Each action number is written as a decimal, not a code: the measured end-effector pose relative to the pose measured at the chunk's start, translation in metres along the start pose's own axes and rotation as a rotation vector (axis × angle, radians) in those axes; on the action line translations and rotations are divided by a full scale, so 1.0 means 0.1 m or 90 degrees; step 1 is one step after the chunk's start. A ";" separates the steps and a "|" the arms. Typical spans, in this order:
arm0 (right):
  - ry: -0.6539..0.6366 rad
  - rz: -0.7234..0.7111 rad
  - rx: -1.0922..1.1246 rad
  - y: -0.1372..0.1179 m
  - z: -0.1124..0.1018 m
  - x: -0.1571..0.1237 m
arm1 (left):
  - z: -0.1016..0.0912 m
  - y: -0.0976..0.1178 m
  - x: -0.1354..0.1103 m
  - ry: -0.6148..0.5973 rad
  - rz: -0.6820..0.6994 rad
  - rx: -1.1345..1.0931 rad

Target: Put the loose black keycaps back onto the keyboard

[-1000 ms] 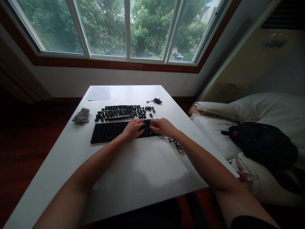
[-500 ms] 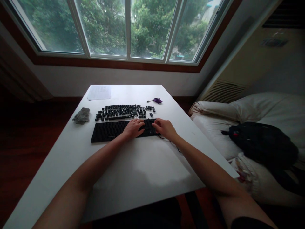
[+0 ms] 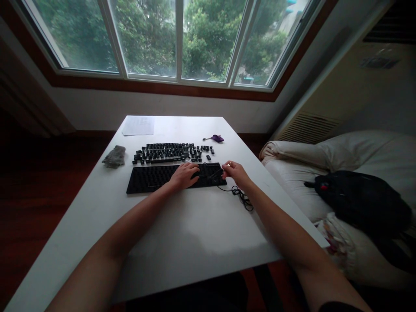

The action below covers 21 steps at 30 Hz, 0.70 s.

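A black keyboard [image 3: 149, 178] lies flat on the white table, with its keycaps apparently off over most of it. My left hand [image 3: 185, 175] rests on its right-middle part, fingers spread and slightly bent. Over the keyboard's right end, my right hand [image 3: 235, 172] is pinched around a thin dark stick-like thing [image 3: 216, 173] that points left over the board; its kind is too small to make out. Just behind the board stand several loose black keycaps [image 3: 162, 149] in rows. A coiled black cable [image 3: 243, 198] lies beside my right wrist.
A grey cloth [image 3: 114, 157] lies at the table's left edge, papers [image 3: 138, 126] at the far left corner. Toward the back right is a purple-handled brush-like thing [image 3: 217, 138]. Right of the table [image 3: 182, 229] a black bag [image 3: 360, 199] sits on a pale sofa [image 3: 286, 162].
My right hand has shifted right, away from my left hand, and the thin dark thing in its fingers now shows. The left hand stays on the keyboard. More of the coiled cable is visible.
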State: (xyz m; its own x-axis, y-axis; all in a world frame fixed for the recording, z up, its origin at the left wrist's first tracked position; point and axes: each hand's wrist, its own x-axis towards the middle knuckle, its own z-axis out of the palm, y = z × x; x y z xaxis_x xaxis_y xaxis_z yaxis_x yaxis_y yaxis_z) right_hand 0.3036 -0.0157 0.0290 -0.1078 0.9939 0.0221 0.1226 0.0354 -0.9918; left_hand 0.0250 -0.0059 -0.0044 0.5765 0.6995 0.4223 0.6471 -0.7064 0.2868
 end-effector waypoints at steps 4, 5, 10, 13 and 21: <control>0.008 -0.021 0.039 -0.01 0.06 0.01 | -0.05 0.05 0.01 0.047 0.007 -0.049; 0.009 -0.029 0.045 -0.03 0.09 0.01 | -0.06 0.07 0.01 0.057 0.006 -0.062; 0.013 -0.083 0.066 -0.09 0.28 0.09 | -0.09 0.16 0.06 0.086 -0.037 -0.105; 0.017 -0.108 0.053 -0.13 0.37 0.11 | -0.09 0.17 0.07 0.121 -0.081 -0.123; 0.002 -0.138 -0.020 -0.17 0.55 0.13 | -0.08 0.14 0.05 0.157 -0.183 -0.134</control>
State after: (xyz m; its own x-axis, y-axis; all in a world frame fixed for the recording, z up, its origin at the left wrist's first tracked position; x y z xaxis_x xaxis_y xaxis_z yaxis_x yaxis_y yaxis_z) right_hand 0.2456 -0.0093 0.0394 -0.1315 0.9629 0.2356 0.1271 0.2521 -0.9593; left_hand 0.0332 -0.0133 0.0091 0.2349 0.8426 0.4846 0.6333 -0.5109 0.5813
